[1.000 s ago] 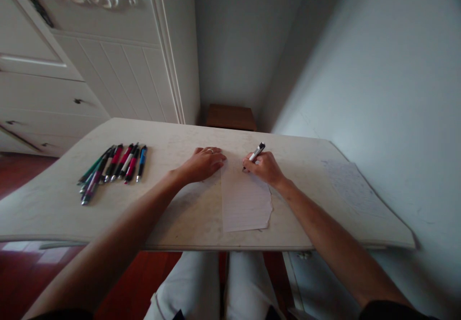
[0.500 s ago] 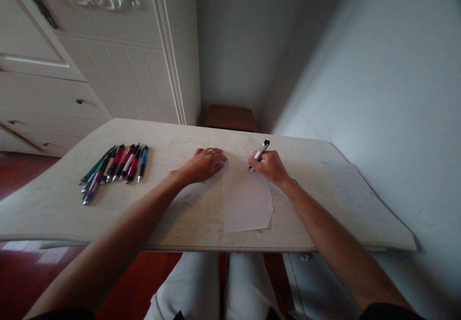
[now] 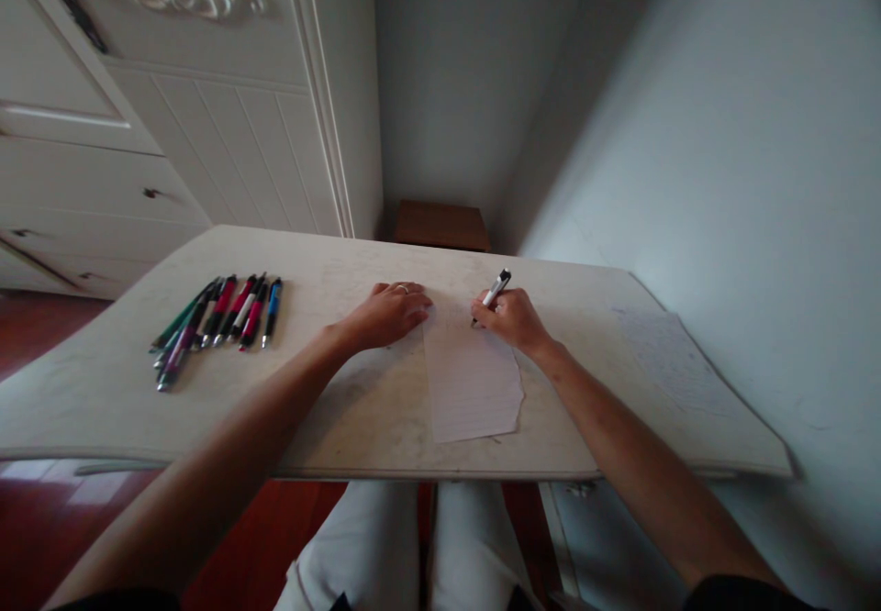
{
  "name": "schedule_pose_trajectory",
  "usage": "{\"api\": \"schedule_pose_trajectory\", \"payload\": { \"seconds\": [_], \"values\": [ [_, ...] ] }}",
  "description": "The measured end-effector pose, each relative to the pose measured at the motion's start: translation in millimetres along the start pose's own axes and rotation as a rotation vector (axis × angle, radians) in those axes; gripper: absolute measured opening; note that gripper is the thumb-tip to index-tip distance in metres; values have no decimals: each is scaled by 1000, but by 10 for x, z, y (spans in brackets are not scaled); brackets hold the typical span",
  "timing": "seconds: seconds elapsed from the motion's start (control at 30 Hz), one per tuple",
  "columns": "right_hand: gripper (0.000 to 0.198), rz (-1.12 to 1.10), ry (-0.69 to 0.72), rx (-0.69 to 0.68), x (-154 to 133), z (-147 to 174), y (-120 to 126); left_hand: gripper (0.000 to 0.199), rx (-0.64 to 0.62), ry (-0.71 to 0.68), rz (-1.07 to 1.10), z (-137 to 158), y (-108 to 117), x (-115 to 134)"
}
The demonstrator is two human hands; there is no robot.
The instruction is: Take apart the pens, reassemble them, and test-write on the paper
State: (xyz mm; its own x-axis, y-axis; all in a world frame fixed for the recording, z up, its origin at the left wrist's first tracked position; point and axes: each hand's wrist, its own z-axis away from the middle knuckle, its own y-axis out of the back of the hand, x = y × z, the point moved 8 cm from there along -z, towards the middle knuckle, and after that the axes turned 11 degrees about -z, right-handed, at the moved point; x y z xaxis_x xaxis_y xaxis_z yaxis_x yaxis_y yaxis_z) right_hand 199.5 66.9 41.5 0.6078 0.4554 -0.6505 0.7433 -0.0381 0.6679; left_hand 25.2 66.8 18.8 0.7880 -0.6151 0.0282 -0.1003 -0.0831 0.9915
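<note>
My right hand (image 3: 513,319) grips a white and black pen (image 3: 496,287), its tip down at the upper part of a lined sheet of paper (image 3: 474,386). The sheet has a torn right edge, and faint marks near its top are too small to read. Lying flat with fingers stretched out, my left hand (image 3: 392,314) rests on the table at the sheet's upper left edge. A ring shows on one of its fingers.
Several pens (image 3: 213,317) in green, purple, red, white and blue lie at the left of the white table (image 3: 358,437). A marked sheet (image 3: 667,359) lies at the right, near the wall (image 3: 771,207). A white cabinet (image 3: 240,152) and a brown wooden piece (image 3: 441,225) stand behind.
My right hand and the pen have shifted very slightly left and the pen leans a little more. The lower end of the paper has swung slightly right. My left hand stays in place.
</note>
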Motion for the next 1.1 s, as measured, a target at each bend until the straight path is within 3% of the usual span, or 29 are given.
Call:
{"api": "schedule_pose_trajectory", "payload": {
  "seconds": [0.3, 0.47, 0.77, 0.93, 1.1],
  "values": [
    [27, -225, -83, -63, 23, 2, -16, 37, 10, -13, 12, 1, 4, 0],
    [28, -181, -68, 69, 54, -22, 126, 35, 10, -16, 9, 1, 12, 2],
    [30, -148, -52, 48, 52, -7, 79, 38, 16, 23, 36, 0, 40, 3],
    [34, -264, -73, 56, 77, -7, 44, 39, 5, 26, 48, 0, 15, -42],
    [43, -444, -199, 10, 246, -27, -77, 40, -13, 22, 50, -6, 14, -104]
  ]
}}
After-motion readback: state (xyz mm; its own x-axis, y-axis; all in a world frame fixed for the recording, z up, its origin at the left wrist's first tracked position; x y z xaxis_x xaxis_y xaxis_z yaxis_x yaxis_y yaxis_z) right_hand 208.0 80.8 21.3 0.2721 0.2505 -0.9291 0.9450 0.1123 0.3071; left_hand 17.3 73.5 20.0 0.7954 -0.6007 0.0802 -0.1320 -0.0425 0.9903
